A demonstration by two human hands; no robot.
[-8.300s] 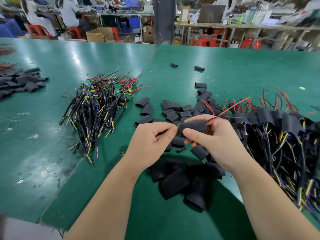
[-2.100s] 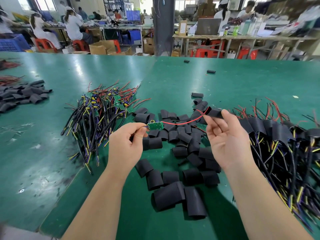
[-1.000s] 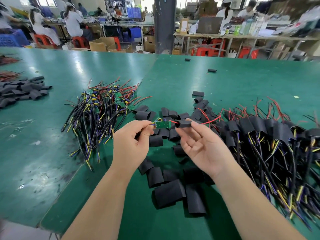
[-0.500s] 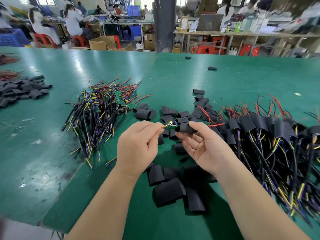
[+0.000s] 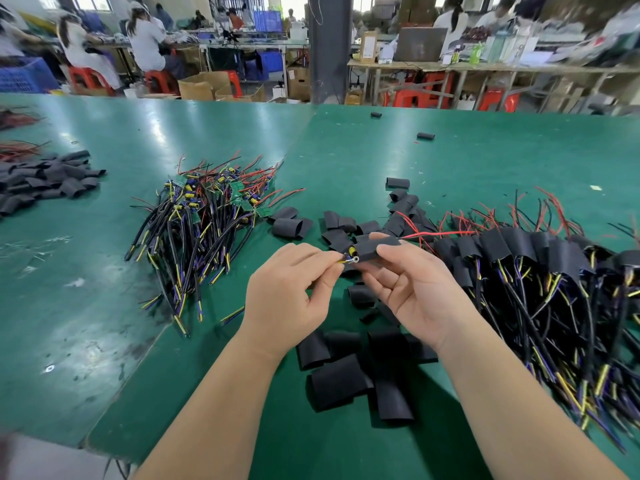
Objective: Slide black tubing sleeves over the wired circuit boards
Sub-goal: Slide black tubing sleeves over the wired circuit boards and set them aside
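Blk sleeve (image 5: 375,247) in R hand (image 5: 415,292), wires (image 5: 341,261) in L hand (image 5: 287,299)

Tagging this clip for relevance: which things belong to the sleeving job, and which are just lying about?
Job: left hand, right hand, held sleeve, wired board, its red wire, loose sleeves, unsleeved boards, sleeved pile.
Lying about: far sleeve pile, stray sleeve, cardboard boxes, red stools.

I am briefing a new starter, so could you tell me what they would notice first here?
First, the hands at centre: the left hand pinches a board's wires while the right hand holds a black sleeve over it. A tangle of bare wired boards lies to the left on the green table, and sleeved boards pile up on the right.
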